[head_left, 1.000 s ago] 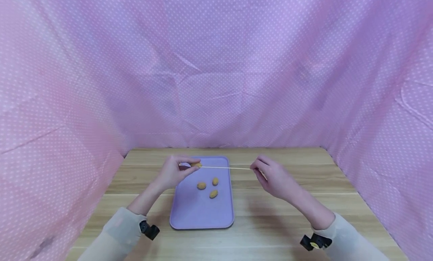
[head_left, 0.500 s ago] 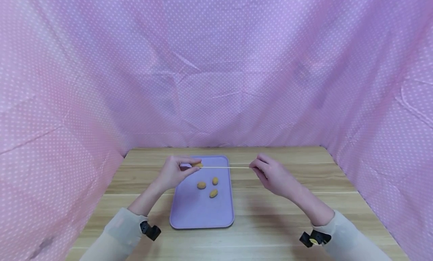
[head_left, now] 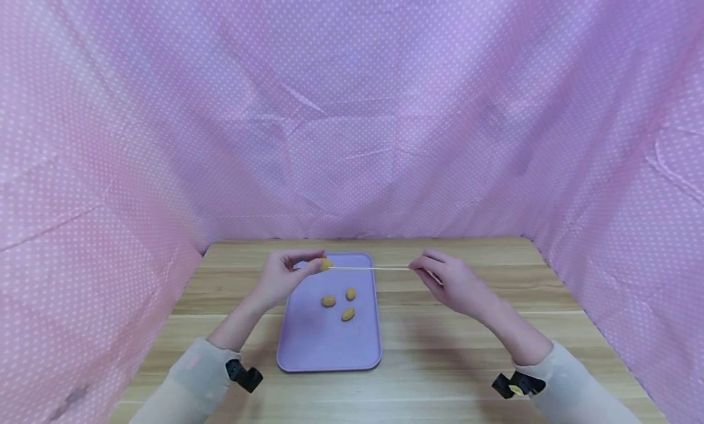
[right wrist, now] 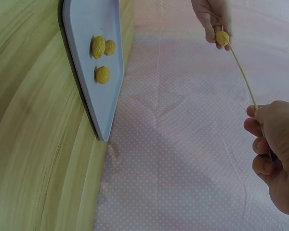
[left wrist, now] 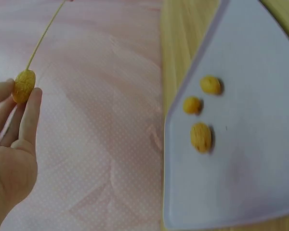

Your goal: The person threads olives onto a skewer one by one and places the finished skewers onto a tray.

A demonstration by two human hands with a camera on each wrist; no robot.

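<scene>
My left hand (head_left: pixel 283 277) pinches a wrinkled yellow oval fruit (left wrist: pixel 24 86), like a candied date, between thumb and fingertips above the tray's far end. A thin bamboo skewer (head_left: pixel 370 268) runs nearly level from that fruit to my right hand (head_left: pixel 451 283). In the right wrist view, the right fingers curl round the skewer's other end. The skewer meets the fruit's end; how deep it goes in cannot be seen. Three similar fruits, one of them this rounded oval (head_left: pixel 328 300), lie close together on the light purple tray (head_left: pixel 330 350).
A wooden table (head_left: pixel 440 375) bears the tray, left of its middle. Pink dotted cloth (head_left: pixel 352 137) hangs behind the table and at both sides. Black wrist cameras (head_left: pixel 244 375) sit at both sleeve cuffs.
The left thumb and fingers have shifted on the fruit, so more of it shows. My right hand has moved slightly. The three fruits stay put on the tray.
</scene>
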